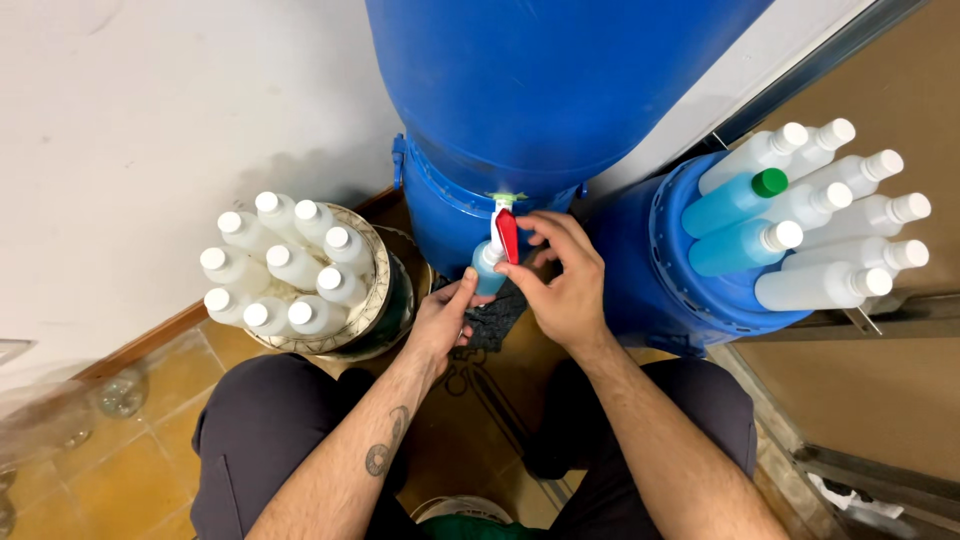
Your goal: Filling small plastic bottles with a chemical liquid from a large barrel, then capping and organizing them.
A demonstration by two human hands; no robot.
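White capped bottles (285, 265) stand packed in a round basket (378, 290) on the tiled floor (130, 450). More bottles (815, 215), two holding blue liquid, lie stacked on a small blue drum (650, 270).

One head-worn camera looks steeply down, close over the person's arms and lap.

A small plastic bottle (487, 272), part-filled with blue liquid, stands upright with its open neck right under the tap (506, 232). The tap is white with a red lever and juts from the lower front of the large blue drum (560, 90).
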